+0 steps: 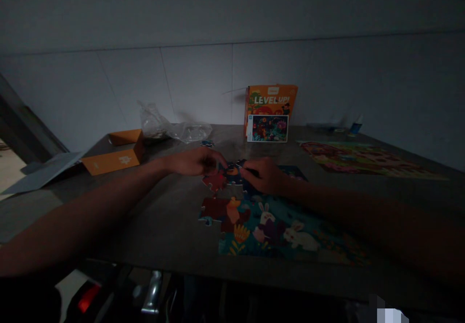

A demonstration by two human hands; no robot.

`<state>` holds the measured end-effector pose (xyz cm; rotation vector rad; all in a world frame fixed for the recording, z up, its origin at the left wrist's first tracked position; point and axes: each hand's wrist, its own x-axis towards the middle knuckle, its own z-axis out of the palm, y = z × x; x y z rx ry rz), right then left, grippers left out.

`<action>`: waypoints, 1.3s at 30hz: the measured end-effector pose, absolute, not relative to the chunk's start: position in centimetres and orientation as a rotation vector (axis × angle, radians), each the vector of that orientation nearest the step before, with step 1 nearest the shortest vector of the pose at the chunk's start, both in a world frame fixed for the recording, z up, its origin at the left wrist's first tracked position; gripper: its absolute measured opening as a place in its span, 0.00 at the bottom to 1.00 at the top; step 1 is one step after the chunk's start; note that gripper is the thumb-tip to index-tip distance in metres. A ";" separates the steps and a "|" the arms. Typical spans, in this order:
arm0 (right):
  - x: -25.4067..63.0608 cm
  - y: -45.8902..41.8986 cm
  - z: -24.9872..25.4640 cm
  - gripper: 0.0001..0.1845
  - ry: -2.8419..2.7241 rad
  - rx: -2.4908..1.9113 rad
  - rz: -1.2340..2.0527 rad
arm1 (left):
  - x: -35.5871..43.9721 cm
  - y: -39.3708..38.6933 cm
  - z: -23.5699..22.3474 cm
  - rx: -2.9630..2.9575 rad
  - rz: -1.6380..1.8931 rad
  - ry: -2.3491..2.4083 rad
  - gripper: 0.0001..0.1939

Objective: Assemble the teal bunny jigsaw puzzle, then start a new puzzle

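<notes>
A partly joined jigsaw puzzle [269, 231] with rabbits, a fox and flowers lies on the grey table. My left hand [194, 161] rests at its upper left, index finger stretched onto the pieces and the other fingers loosely curled. Under and beside it is a red puzzle piece [215, 181]. Coming from the other side, my right hand [267, 175] has its fingertips pressed together on a dark puzzle piece [234, 172] at the top of the puzzle. The gap between that upper section and the fox section shows bare table. Dim light hides the finest finger contact.
An orange box with "LEVEL UP!" [272, 102] stands at the back, a picture card [269, 129] leaning on it. An open orange box [121, 156] and clear plastic wrap [189, 131] lie left. Another puzzle [363, 161] and a small bottle [356, 127] are right.
</notes>
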<state>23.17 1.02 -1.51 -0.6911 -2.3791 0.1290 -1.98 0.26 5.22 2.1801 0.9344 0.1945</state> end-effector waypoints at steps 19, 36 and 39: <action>23.1 1.0 -1.5 0.19 -2.401 -0.693 0.105 | -1.4 0.1 4.7 2.278 0.353 0.881 0.10; 23.1 1.2 -1.7 0.19 -2.437 -0.675 0.096 | -1.5 -0.3 5.3 1.927 0.291 1.017 0.20; 23.1 1.1 -1.7 0.19 -2.440 -0.672 0.095 | -1.5 -0.4 5.6 1.941 0.297 1.036 0.23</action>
